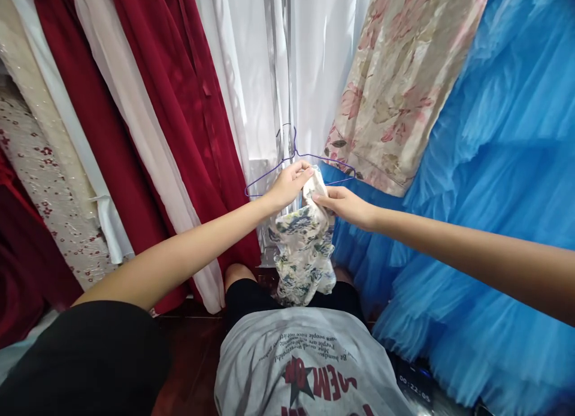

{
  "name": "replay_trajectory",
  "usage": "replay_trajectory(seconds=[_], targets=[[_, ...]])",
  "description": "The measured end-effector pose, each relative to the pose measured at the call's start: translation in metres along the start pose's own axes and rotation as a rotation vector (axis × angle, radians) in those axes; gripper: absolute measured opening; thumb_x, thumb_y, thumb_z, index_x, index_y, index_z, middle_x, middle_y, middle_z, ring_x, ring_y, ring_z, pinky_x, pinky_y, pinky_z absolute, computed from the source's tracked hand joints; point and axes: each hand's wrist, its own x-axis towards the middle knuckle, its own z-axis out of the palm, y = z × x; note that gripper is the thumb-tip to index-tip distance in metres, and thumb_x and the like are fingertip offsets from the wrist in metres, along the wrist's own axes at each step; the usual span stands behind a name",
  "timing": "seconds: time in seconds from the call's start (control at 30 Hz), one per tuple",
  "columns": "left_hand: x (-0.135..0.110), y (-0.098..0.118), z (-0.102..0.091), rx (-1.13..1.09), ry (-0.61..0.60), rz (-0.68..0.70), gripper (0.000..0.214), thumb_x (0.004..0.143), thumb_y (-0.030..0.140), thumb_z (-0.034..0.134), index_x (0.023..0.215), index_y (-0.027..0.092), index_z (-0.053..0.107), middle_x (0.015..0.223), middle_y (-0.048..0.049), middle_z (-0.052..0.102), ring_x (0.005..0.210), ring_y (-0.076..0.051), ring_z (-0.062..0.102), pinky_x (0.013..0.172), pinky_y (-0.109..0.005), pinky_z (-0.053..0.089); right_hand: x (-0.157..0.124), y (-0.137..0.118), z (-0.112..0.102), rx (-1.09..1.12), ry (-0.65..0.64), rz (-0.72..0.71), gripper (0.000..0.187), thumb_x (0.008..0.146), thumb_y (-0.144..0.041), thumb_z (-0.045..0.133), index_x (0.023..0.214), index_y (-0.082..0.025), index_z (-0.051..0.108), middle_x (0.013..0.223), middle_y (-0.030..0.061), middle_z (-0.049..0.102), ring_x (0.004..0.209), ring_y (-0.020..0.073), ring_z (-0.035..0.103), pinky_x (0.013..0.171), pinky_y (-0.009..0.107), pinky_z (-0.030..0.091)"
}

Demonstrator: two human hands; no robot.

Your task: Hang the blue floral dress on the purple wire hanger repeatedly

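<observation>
Fingers of my left hand point(288, 184) and right hand point(347, 204) pinch the bunched top of a white cloth garment printed with blue and green flowers point(299, 242).
Each hand is nearly closed, only folded fabric between thumb and fingertips; the rest hangs crumpled below, in front of my black cloth shorts point(241, 296) and close to a thin purple wire hanger point(295, 145). Whether any cloth loops over the wire I can't tell, since my hands cover that part. I judge it light, soft and limp, likelier to crease than to tear, perhaps a little slippery. That gathered upper edge looks like my best hold, pinched gently from both sides.
</observation>
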Motion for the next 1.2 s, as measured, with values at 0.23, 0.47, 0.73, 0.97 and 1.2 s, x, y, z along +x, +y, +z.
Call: replay_trajectory(seconds=[0.23, 0.47, 0.73, 0.97, 1.2], targets=[[-0.005, 0.012, 0.009, -0.214, -0.289, -0.334, 0.037, 0.090, 0.050, 0.067, 0.107, 0.017, 0.061, 0.092, -0.0086, 0.069, 0.080, -0.017, 0.066, 0.074, -0.031, 0.052, 0.000, -0.027, -0.028, -0.180, -0.060, -0.013, 0.035, 0.076, -0.050, 0.079, 0.090, -0.019, 0.069, 0.094, 0.0090, 0.076, 0.089, 0.0271, 0.072, 0.079, 0.037, 0.060], [-0.055, 0.001, -0.034, 0.352, -0.734, -0.533, 0.047, 0.079, 0.058, 0.072, 0.100, 0.017, 0.075, 0.098, -0.0053, 0.074, 0.092, -0.024, 0.067, 0.080, -0.029, 0.050, 0.009, -0.014, -0.063, -0.273, 0.168, -0.022, 0.034, 0.075, -0.051, 0.078, 0.084, -0.022, 0.066, 0.085, 0.0103, 0.074, 0.083, 0.0301, 0.072, 0.075, 0.043, 0.060], [-0.065, -0.034, -0.106, 0.832, -0.631, -0.528, 0.024, 0.073, 0.041, 0.075, 0.080, 0.019, 0.068, 0.087, -0.0013, 0.072, 0.085, -0.020, 0.064, 0.073, -0.023, 0.047, 0.033, 0.025, -0.107, -0.364, 0.131, -0.051, 0.041, 0.074, -0.056, 0.075, 0.091, -0.019, 0.072, 0.082, 0.0067, 0.074, 0.080, 0.0258, 0.069, 0.070, 0.035, 0.056], [-0.061, -0.069, -0.133, 0.934, -0.309, -0.652, 0.019, 0.076, 0.022, 0.059, 0.094, 0.016, 0.062, 0.082, -0.0048, 0.072, 0.070, -0.020, 0.068, 0.061, -0.025, 0.051, 0.073, 0.043, -0.095, -0.796, 0.074, -0.094, 0.026, 0.087, -0.036, 0.063, 0.100, -0.015, 0.071, 0.093, 0.0065, 0.075, 0.089, 0.0244, 0.069, 0.077, 0.028, 0.053], [-0.069, -0.065, -0.174, 1.121, -0.080, -0.470, 0.019, 0.083, 0.018, 0.052, 0.100, 0.016, 0.059, 0.095, -0.0105, 0.071, 0.090, -0.025, 0.068, 0.079, -0.030, 0.051, 0.104, 0.061, -0.059, -0.900, -0.036, -0.020, 0.018, 0.086, -0.024, 0.064, 0.098, -0.014, 0.072, 0.093, 0.0070, 0.076, 0.090, 0.0243, 0.069, 0.077, 0.026, 0.049]])
